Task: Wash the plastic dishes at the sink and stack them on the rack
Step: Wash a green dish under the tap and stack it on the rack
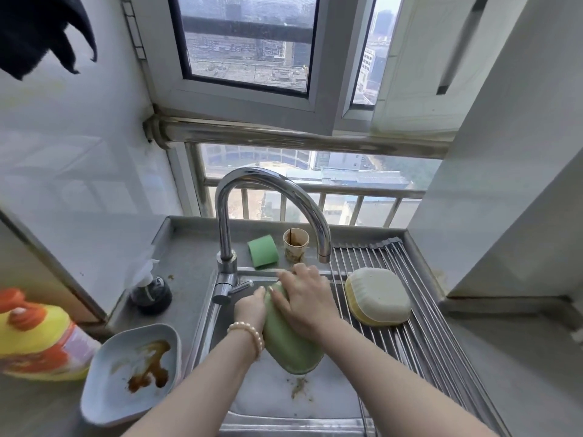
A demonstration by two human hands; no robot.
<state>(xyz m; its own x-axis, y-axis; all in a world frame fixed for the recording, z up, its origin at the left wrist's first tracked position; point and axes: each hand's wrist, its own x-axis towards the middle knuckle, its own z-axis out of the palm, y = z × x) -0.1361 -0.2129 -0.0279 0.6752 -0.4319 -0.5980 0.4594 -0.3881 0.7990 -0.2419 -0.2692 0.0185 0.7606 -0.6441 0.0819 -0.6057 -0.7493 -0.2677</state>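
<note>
Two hands work a green dish (291, 342) tilted over the sink (208, 316): left hand (250, 309) grips its left edge, right hand (303, 298) presses flat; washed dishes (378, 298) sit right on the rack (419, 339)

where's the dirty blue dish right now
In the head view it sits at lower left: the blue dish rests on the counter left of the sink, beside the yellow bottle, untouched.

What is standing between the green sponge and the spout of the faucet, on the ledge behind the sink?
In the head view, a stained paper cup stands upright there, right of the green sponge and left of the faucet spout's end.
</note>
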